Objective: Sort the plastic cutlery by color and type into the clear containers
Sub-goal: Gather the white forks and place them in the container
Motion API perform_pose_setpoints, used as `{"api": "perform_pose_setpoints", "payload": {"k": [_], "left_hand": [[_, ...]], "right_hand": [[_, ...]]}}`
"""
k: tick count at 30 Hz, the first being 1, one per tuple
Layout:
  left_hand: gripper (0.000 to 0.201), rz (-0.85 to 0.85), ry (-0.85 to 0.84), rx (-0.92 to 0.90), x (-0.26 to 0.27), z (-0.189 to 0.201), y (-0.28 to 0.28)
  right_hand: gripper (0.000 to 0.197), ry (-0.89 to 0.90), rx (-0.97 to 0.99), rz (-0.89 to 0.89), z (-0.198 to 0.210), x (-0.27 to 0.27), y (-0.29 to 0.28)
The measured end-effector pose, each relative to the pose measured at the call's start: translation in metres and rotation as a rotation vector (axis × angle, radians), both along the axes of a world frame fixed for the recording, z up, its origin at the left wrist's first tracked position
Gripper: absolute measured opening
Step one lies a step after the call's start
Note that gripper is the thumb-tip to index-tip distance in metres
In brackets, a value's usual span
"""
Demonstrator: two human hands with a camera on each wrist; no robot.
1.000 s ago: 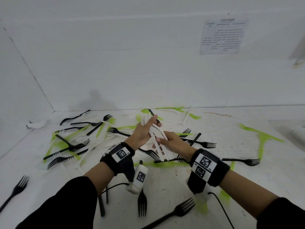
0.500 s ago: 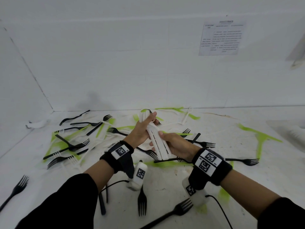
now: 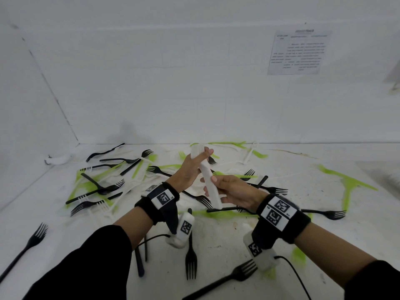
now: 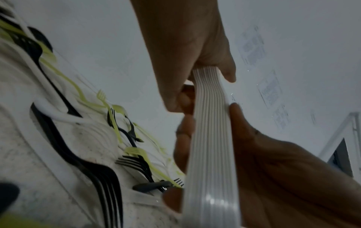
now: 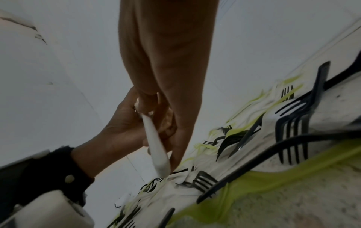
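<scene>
A tight stack of white plastic forks (image 3: 208,178) stands nearly upright above the table, held by both hands. My left hand (image 3: 190,169) grips its upper part near the tines, thumb across the front. My right hand (image 3: 229,191) holds the handle end from the right, thumb on the stack. In the left wrist view the stack of white forks (image 4: 210,151) shows as several layered handles between both hands. In the right wrist view the white stack (image 5: 156,148) sits in the left hand (image 5: 125,128). No clear container is in view.
Black forks (image 3: 101,187), green forks (image 3: 350,185) and white forks (image 3: 249,152) lie scattered over the white table (image 3: 216,234). More black forks (image 3: 191,256) lie near the front edge between my forearms. White walls close the back and left; a paper sheet (image 3: 298,51) hangs on the wall.
The loose, fanned white forks have been squared into one tight stack. Both hands have lifted it a little and turned it more upright.
</scene>
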State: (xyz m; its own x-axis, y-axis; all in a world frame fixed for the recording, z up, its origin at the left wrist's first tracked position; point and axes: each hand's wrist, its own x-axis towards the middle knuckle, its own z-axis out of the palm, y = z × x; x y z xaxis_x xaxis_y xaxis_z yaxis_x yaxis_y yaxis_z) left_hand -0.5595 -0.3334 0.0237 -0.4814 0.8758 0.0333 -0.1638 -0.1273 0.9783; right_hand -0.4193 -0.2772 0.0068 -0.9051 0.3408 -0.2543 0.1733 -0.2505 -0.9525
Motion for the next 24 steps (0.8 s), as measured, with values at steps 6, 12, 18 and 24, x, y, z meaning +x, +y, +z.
{"api": "perform_pose_setpoints", "payload": {"k": [6, 12, 18, 24], "left_hand": [[0.013, 0.070, 0.192, -0.093, -0.011, -0.002, -0.001], [0.018, 0.039, 0.343, -0.059, -0.013, -0.002, -0.009], [0.025, -0.041, 0.426, -0.082, 0.003, -0.008, -0.002], [0.026, -0.187, 0.405, -0.054, 0.053, -0.004, 0.018]], "right_hand": [[0.025, -0.020, 0.533, -0.131, 0.003, 0.005, 0.013], [0.021, -0.139, 1.000, -0.216, 0.019, 0.027, 0.028], [0.021, -0.171, 1.041, -0.304, 0.036, 0.061, 0.041], [0.025, -0.250, 1.056, -0.434, 0.039, 0.115, 0.045]]}}
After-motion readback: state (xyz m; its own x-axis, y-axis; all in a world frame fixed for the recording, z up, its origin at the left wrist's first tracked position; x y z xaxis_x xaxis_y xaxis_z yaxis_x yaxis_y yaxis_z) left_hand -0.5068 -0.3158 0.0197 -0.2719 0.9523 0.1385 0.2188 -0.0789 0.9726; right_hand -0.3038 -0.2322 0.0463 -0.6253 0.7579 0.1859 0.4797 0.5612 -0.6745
